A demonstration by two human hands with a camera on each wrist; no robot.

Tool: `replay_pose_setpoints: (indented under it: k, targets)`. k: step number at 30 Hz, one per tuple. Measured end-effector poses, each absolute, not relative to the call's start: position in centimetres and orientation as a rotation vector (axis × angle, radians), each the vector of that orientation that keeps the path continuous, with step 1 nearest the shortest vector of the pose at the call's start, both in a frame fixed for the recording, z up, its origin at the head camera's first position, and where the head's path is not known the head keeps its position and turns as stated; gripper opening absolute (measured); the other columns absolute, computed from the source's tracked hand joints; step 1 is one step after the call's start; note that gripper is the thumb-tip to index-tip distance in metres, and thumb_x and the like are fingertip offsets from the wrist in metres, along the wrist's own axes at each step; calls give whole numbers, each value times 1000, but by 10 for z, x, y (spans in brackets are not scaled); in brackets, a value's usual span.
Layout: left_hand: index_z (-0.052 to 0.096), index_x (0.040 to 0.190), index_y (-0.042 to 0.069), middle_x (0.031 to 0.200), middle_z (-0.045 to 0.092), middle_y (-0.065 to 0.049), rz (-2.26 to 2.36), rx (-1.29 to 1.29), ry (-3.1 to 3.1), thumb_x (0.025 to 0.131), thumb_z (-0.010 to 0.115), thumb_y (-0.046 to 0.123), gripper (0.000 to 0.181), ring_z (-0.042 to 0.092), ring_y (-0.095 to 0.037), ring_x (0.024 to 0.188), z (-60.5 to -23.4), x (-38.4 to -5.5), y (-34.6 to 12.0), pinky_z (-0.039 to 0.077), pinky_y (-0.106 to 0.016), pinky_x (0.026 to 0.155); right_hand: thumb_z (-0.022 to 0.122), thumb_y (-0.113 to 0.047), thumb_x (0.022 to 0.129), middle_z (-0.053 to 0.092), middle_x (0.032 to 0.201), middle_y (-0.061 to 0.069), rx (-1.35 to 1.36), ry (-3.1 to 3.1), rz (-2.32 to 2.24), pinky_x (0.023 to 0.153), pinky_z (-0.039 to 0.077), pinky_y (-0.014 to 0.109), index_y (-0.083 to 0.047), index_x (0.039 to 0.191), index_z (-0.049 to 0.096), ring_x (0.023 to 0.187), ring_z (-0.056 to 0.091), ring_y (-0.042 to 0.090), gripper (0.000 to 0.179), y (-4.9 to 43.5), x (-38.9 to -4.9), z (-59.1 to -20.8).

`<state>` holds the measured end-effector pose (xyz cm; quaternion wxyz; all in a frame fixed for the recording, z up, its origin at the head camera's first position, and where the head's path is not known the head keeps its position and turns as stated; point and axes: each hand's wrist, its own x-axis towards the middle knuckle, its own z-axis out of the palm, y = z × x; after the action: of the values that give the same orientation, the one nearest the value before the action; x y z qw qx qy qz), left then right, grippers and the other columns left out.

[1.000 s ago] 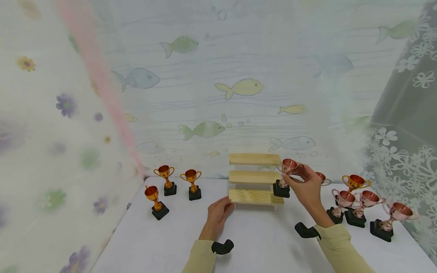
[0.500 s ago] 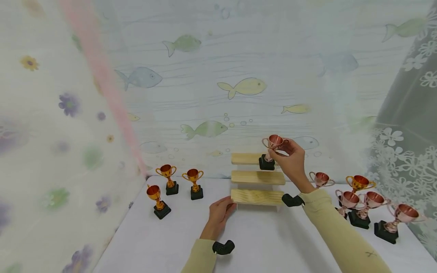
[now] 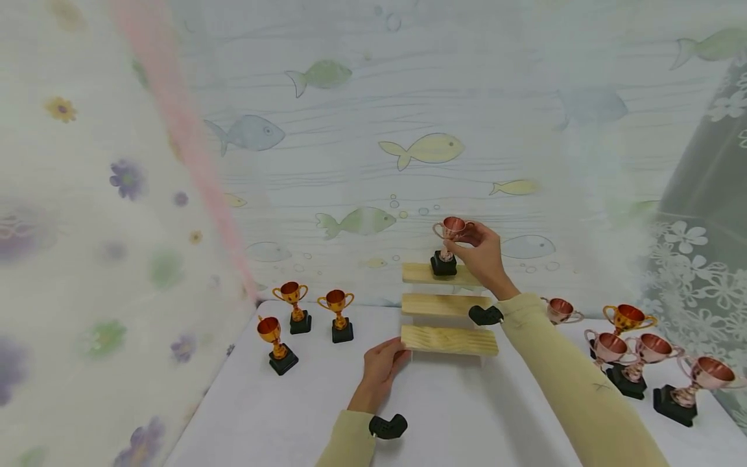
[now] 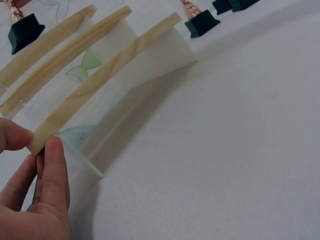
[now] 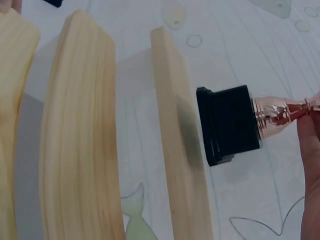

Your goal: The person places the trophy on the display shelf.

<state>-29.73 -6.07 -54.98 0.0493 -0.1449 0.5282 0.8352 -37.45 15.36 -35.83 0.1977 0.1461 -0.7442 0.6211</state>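
My right hand [image 3: 486, 254] grips a small rose-gold trophy cup [image 3: 452, 227] by its stem. The trophy stands upright, its black square base [image 5: 227, 122] close over the top board [image 5: 175, 120] of a three-step wooden display rack [image 3: 449, 340]. That base casts a dark shadow on the board in the right wrist view. At the rack's lower left corner, my left hand [image 3: 382, 370] pinches the end of the bottom board [image 4: 95, 92] between thumb and fingers. Clear side panels [image 4: 155, 57] carry the boards.
Three gold trophies, one of them the middle trophy [image 3: 292, 305], stand on the left of the white table [image 3: 280, 421]. On the right are several more, rose-gold ones and a gold trophy [image 3: 628, 318], partly behind my right sleeve [image 3: 572, 370]. A fish-print curtain [image 3: 432, 97] hangs behind the rack.
My right hand has carried the rose-gold trophy up and to the left, from beside the rack's lower boards to over the top board. The left hand has stayed at the bottom board's corner.
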Motion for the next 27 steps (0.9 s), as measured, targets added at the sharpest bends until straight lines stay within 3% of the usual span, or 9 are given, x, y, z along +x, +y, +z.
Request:
replay_pose_setpoints:
  k: [9, 27]
  targets:
    - [61, 128, -15, 111, 70, -16, 2541, -435, 1620, 91, 67, 0, 40, 67, -14, 91, -550, -296, -59, 61, -26, 85, 76, -6, 90, 63, 109, 12, 444, -2142, 1814, 81, 55, 15, 7, 122, 58, 91, 64, 2, 40, 148, -413, -388]
    - [61, 128, -14, 114, 70, -18, 2535, -436, 1620, 92, 67, 0, 39, 68, -14, 92, -548, -295, -61, 61, -26, 85, 79, -9, 88, 65, 108, 22, 432, -2132, 1809, 77, 56, 16, 7, 114, 61, 89, 64, 8, 36, 111, -417, -389]
